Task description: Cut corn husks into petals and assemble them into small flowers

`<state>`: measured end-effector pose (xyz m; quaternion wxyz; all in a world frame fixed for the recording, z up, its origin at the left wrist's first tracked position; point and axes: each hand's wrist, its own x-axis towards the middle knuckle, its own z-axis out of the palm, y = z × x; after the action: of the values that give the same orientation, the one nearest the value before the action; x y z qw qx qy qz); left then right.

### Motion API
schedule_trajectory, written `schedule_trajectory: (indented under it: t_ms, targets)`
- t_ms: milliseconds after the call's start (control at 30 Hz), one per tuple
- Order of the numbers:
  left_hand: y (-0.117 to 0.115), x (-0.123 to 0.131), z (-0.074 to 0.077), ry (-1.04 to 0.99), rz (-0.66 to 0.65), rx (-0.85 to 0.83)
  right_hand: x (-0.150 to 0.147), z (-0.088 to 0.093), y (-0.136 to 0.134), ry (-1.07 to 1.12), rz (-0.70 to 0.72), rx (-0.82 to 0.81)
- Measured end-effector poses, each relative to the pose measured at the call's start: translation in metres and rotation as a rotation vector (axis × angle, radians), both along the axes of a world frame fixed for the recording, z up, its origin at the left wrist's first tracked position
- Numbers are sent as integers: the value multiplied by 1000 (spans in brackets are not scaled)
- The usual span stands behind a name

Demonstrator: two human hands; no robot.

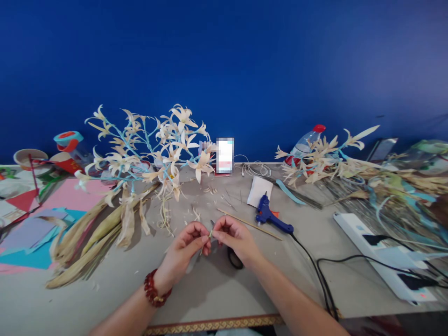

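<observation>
My left hand [191, 243], with a red bead bracelet on its wrist, is closed in a pinch over the middle of the table. It holds a small, thin pale-green strip [210, 234], perhaps a bit of husk or wire; its exact kind is too small to tell. Thumb and fingers of my right hand [235, 237] pinch the strip's other side, almost touching the left fingertips. Below the right hand lie scissors with a black handle [235, 259], mostly covered by it. Curled pale scraps [164, 217] and a thin wooden stick [252, 225] lie just beyond the hands.
A blue glue gun [271, 215] lies right of centre, its cord trailing to a white power strip [381, 261]. Pale husk flowers on blue stems [147, 140] stand back left, more flowers [322, 151] back right. Dried husks [94, 238] and coloured paper [28, 254] lie left.
</observation>
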<state>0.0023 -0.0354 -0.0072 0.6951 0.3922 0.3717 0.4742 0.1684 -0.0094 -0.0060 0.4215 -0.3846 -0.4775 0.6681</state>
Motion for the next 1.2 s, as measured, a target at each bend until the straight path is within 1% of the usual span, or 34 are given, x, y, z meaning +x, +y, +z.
schedule_trajectory:
  t_ms: [233,433,567,633,733,933,1200]
  targets:
    - [0,0,3,-7,10,3,1,-3,1,-79,11,85]
    - [-1,0,-3,26,3,57,-1,-4,-1,-41,51,107]
    - [-2,0,-8,49,33,67,1,-5,-3,-188,-12,258]
    - [-2,-1,-9,59,40,60,2,-4,-3,-257,-39,302]
    - [-1,-2,-9,88,46,55,2,-4,-3,-290,-49,321]
    - [1,-3,-9,153,66,63,3,-4,-4,-363,-67,420]
    - [2,-4,-7,152,66,19,5,-5,-3,-371,-85,427]
